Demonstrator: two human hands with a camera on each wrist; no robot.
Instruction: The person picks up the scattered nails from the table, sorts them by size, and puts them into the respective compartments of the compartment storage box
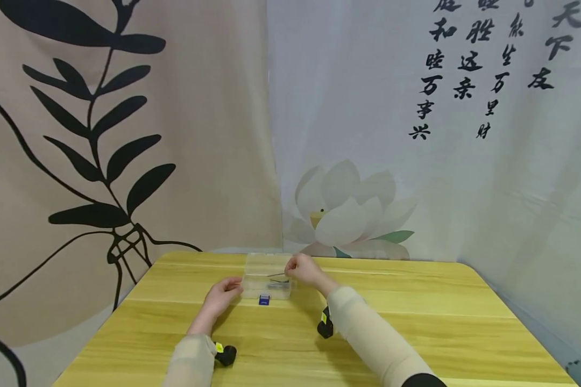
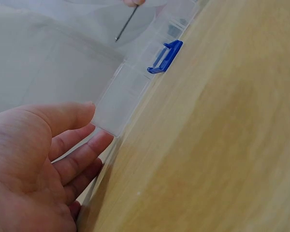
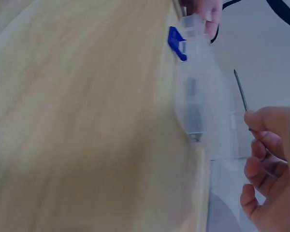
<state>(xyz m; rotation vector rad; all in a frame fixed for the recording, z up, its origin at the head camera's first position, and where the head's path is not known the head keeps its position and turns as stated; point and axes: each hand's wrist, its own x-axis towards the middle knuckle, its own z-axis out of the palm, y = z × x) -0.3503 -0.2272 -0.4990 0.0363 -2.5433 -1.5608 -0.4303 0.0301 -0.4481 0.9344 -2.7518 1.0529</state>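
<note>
A clear plastic compartment box point(image 1: 253, 289) with a blue latch point(image 1: 264, 300) on its front sits near the table's far edge, its see-through lid raised at the back. Small dark metal pieces point(image 1: 278, 284) lie in its right part. My left hand point(image 1: 221, 296) holds the box's left end, thumb at the upper corner and fingertips low along the end wall. Over the box's right side, my right hand point(image 1: 303, 269) pinches a thin dark metal rod point(image 3: 241, 92) between thumb and forefinger. The rod's pointed end sticks out leftward over the box, and the other fingers are loosely curled.
The box rests on a wood-grain table point(image 1: 416, 312). Close behind the table hangs a printed cloth point(image 1: 358, 134) with leaves, a flower and writing. Black camera mounts with yellow labels are strapped at the left wrist point(image 1: 226, 355) and the right wrist point(image 1: 325, 325).
</note>
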